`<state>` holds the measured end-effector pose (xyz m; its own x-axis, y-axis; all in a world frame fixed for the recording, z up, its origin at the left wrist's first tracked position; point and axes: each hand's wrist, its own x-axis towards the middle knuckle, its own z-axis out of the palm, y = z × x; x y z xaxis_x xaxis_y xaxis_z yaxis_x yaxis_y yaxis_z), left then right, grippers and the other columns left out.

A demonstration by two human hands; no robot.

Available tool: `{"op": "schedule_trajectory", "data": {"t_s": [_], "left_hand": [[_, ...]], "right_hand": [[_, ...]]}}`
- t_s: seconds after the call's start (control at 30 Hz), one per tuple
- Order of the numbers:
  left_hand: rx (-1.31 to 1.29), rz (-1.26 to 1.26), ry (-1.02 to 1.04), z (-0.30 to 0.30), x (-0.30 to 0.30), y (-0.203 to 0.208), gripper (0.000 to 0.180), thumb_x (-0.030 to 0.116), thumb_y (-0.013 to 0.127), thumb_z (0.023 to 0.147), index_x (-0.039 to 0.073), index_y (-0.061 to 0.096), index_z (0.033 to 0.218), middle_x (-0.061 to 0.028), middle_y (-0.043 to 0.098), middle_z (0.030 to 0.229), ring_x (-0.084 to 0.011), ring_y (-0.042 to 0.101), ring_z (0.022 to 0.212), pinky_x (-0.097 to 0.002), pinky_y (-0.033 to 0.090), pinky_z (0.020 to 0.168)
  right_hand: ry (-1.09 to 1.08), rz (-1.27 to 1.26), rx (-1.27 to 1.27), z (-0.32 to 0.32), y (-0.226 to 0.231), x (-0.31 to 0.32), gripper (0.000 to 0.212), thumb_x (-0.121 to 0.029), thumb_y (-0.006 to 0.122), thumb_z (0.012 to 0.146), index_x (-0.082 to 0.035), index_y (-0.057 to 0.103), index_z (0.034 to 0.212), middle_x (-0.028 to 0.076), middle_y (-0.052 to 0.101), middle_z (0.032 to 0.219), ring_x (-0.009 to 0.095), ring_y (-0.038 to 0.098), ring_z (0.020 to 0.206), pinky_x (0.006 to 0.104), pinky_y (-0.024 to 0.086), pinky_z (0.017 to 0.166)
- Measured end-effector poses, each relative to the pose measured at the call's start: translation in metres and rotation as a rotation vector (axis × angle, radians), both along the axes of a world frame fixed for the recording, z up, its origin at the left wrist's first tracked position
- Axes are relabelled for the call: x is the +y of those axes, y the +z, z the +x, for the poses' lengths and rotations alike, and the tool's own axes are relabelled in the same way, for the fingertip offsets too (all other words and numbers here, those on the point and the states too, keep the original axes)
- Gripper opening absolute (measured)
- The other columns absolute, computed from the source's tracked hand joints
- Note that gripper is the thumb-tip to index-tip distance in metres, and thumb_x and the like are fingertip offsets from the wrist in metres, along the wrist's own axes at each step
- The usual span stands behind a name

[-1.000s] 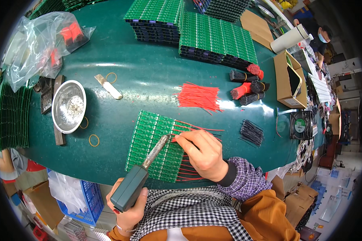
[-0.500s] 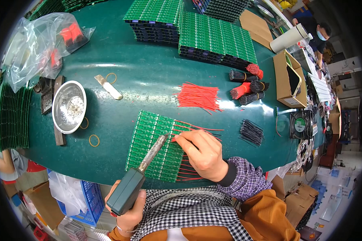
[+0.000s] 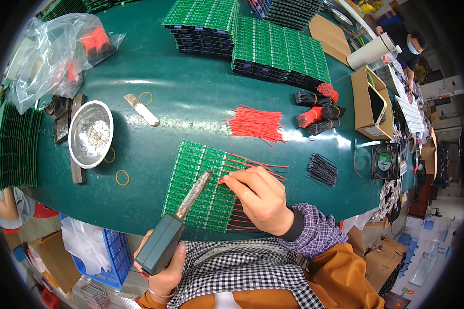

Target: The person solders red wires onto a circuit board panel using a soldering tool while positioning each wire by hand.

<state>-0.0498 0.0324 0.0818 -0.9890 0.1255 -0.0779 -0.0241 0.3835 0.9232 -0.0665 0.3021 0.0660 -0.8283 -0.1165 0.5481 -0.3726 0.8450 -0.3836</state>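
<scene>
My left hand [image 3: 169, 275] is closed round the dark green handle of a soldering iron [image 3: 162, 244]. Its worn metal barrel slants up and right, the tip over the right half of a green circuit board panel [image 3: 188, 177] lying on the table. My right hand [image 3: 263, 198] pinches a red wire [image 3: 222, 181] between thumb and forefinger at the panel, just right of the iron's tip. The fingers hide most of that wire. Several other red wires [image 3: 241, 227] stick out from the panel's right edge, above and below my right hand.
Beyond the panel lie a pile of red wires [image 3: 256, 124] and, farther right, black wires [image 3: 322, 170]. Wire bundles [image 3: 309, 117] and a cardboard box [image 3: 368, 103] stand right. Left are a metal bowl [image 3: 90, 160] and a white-handled blade [image 3: 147, 114]. Board stacks [image 3: 278, 49] stand behind.
The iron's tip has shifted slightly left over the panel, away from my right fingers. My right hand keeps its pinch in nearly the same place. The whole view has shifted a little.
</scene>
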Motion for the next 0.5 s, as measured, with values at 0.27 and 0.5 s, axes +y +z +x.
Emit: {"op": "schedule_trajectory", "data": {"t_s": [0.27, 0.5], "left_hand": [[-0.006, -0.011, -0.007, 0.0002, 0.0009, 0.0008, 0.028, 0.006, 0.082, 0.076, -0.006, 0.073, 0.100, -0.0152, 0.070, 0.091, -0.0236, 0.068, 0.073, -0.0332, 0.054, 0.066], [-0.054, -0.019, -0.013, 0.0008, 0.0002, 0.0015, 0.027, 0.005, 0.082, 0.075, -0.005, 0.074, 0.098, -0.0147, 0.070, 0.089, -0.0241, 0.068, 0.072, -0.0338, 0.054, 0.065]], "right_hand": [[-0.003, -0.021, -0.045, 0.0000, -0.0044, -0.0013, 0.031, 0.002, 0.073, 0.069, 0.005, 0.073, 0.100, 0.013, 0.071, 0.097, 0.026, 0.067, 0.079, 0.0345, 0.057, 0.066], [-0.004, -0.008, -0.054, -0.0005, -0.0046, -0.0024, 0.031, 0.001, 0.073, 0.069, 0.004, 0.073, 0.100, 0.012, 0.070, 0.096, 0.025, 0.067, 0.081, 0.0341, 0.057, 0.067]]}}
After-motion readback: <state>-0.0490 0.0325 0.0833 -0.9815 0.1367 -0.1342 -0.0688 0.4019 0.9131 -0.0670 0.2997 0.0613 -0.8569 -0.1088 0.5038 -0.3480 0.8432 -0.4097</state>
